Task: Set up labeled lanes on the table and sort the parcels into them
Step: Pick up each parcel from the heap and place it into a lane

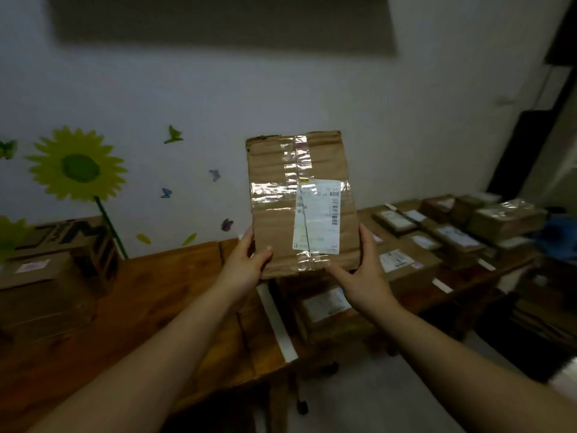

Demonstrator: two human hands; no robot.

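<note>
parcel point(299, 201) held above table point(175, 292), boxes point(452, 232) right.

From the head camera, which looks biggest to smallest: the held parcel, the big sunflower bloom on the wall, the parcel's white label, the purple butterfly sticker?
1. held parcel, though it is nearest the camera.
2. sunflower bloom.
3. white label.
4. purple butterfly sticker.

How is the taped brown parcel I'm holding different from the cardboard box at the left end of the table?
The taped brown parcel is held upright between left hand and right hand; the cardboard box sits on the wooden table. The parcel looks thin, the box bulky. Both are brown cardboard with pale labels.
</note>
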